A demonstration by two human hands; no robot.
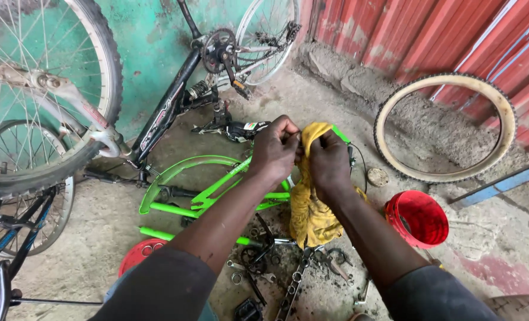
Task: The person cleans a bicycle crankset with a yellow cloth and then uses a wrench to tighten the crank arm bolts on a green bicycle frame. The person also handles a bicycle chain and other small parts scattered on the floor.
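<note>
My left hand (pixel 274 150) and my right hand (pixel 330 163) are raised together in front of me. Both are closed on a dirty yellow rag (pixel 311 209) that hangs down from them. The left fingers pinch something small at the rag's top edge; it is too hidden to identify. Below the hands a bright green bicycle frame (pixel 208 196) lies on the concrete floor. Loose parts are scattered under it, among them a bicycle chain (pixel 294 284) and small rings and tools.
An upside-down black bicycle (pixel 175 104) leans on the green wall. Spoked wheels (pixel 35 113) stand at left. A loose tan-walled tyre (pixel 446 126) rests against the red corrugated wall. A red bucket (pixel 418 219) sits right of the rag, and a red disc (pixel 138 254) lies lower left.
</note>
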